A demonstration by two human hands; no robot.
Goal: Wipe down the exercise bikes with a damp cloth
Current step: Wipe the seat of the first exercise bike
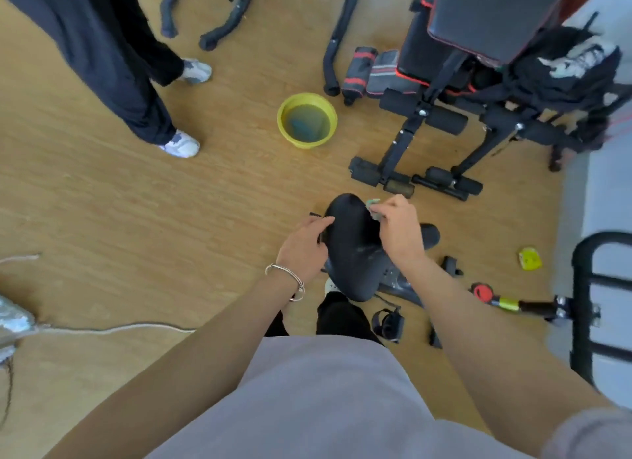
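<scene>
Floor (102, 202): pale wood boards fill most of the frame.
Weight bench (444, 82): black with red trim, upper right, foam rollers pointing toward the centre.
Other person (113, 65): upper left, dark wide trousers and white shoes, standing well apart from me.
Saddle (352, 239): black exercise-bike seat, centre of the frame just below the middle, nose pointing up-frame.
Basin (281, 120): yellow, holding water, above centre, well apart from the saddle.
My left hand (302, 250): holds the saddle's left edge, thumb on top, fingers curled at the side.
My right hand (400, 233): fingers closed on the cloth, pressing it to the saddle's upper right side.
Cloth (374, 205): pale green, bunched, mostly hidden under my fingers.
Bracelet (287, 274): thin silver, on my left wrist.
</scene>
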